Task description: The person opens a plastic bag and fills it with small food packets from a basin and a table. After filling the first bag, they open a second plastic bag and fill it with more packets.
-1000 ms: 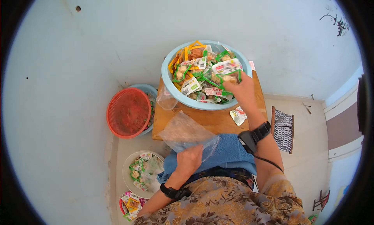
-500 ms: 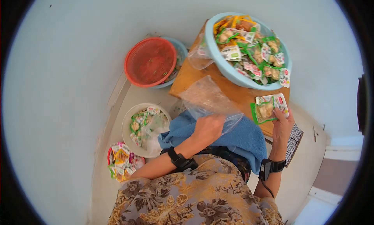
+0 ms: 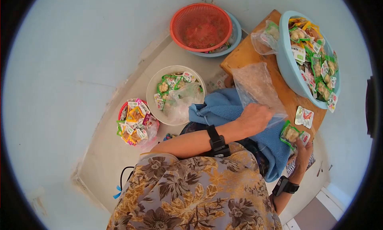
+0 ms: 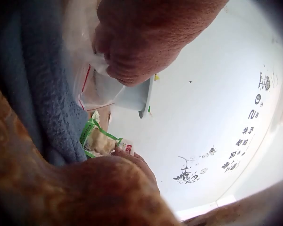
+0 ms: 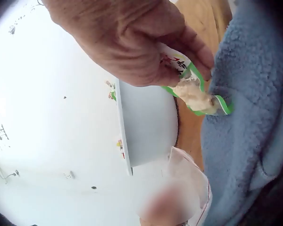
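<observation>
My left hand (image 3: 255, 119) grips a clear plastic bag (image 3: 255, 82) by its near edge, over the blue towel (image 3: 263, 140) on the lap. In the left wrist view a red line runs along the bag (image 4: 85, 80). My right hand (image 3: 304, 152) pinches a green-edged snack packet (image 3: 290, 134) by its white printed end. Pale, lumpy food shows through the packet (image 5: 193, 94) in the right wrist view, between thumb and fingers. A white packet (image 3: 304, 117) lies on the wooden table (image 3: 239, 62) just beyond that hand.
A light blue basin (image 3: 285, 58) heaped with packets stands on the table, another clear bag (image 3: 264, 42) beside it. On the floor are a red strainer (image 3: 201, 26) over a blue basin (image 3: 237, 30), a pale tub (image 3: 149, 96) of packets, and a small red container (image 3: 121, 112) of packets.
My right hand has taken the green-edged packet from the basin and drawn it back toward the lap. The left hand keeps hold of the bag. The head view has swung left.
</observation>
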The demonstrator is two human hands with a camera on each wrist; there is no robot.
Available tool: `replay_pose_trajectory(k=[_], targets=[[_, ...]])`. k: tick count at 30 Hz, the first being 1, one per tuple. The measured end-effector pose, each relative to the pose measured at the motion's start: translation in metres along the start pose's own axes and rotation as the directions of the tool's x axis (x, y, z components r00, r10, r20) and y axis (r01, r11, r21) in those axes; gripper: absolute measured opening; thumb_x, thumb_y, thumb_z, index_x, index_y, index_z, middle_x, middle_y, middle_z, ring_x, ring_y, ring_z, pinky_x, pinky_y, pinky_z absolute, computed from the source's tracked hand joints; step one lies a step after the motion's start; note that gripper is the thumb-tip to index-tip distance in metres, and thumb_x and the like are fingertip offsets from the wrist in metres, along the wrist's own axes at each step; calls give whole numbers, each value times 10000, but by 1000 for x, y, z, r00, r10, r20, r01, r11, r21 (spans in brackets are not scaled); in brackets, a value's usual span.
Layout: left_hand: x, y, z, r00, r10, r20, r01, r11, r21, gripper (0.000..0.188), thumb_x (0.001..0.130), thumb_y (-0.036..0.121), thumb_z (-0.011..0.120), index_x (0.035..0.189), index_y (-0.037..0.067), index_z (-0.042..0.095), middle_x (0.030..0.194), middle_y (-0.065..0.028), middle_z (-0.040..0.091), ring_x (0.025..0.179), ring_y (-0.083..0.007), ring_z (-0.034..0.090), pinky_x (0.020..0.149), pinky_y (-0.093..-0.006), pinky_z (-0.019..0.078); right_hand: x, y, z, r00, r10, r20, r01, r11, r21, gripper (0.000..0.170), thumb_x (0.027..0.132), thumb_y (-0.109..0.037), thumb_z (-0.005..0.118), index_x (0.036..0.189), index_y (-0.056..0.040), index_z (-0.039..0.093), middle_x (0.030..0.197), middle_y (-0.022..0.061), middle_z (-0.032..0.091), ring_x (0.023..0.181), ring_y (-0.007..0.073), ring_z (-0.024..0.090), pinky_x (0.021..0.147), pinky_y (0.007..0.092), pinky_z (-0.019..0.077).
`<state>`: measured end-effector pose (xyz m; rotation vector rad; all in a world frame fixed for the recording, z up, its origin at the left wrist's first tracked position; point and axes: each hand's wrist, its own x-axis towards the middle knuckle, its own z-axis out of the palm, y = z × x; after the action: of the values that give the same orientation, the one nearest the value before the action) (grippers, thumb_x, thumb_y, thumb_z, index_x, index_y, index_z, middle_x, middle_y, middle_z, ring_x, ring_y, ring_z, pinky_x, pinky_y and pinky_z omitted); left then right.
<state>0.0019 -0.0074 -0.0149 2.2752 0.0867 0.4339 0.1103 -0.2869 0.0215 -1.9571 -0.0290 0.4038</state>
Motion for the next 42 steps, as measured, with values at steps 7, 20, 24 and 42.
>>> replay_pose_trajectory(k=[7,20,24,42], targets=[[2,-1,-1,999,-7,38,5,998,55,93,862,137,584,808,63,599,748,-161,665,706,-363,676,592,-472,535,-17,-24,-1,992,95,-88,-77,980,182,134,919,-89,636,977,22,684,863,58,707,718,137,667,654,278,527],[25,31,-3,998,-64,19,64,998,4,218,883,123,656,1097,84,641,864,-161,702,742,-368,678,605,-446,538,-58,-24,40,974,184,132,-226,763,605,205,891,13,653,1082,84,679,994,160,733,844,208,718,789,342,587],[25,31,9,999,41,-30,-41,999,-15,224,881,110,654,1104,90,638,825,-153,693,708,-355,674,580,-435,531,-54,-22,68,966,155,207,-255,699,668,215,913,20,626,1115,83,668,1067,162,721,924,219,711,843,357,577],[16,18,24,983,175,59,-174,985,-24,241,883,111,639,1117,57,667,941,-125,715,796,-302,695,639,-408,550,-17,36,142,909,-201,366,75,941,331,455,978,-325,527,1288,7,564,1334,219,577,1250,413,509,1048,442,401]])
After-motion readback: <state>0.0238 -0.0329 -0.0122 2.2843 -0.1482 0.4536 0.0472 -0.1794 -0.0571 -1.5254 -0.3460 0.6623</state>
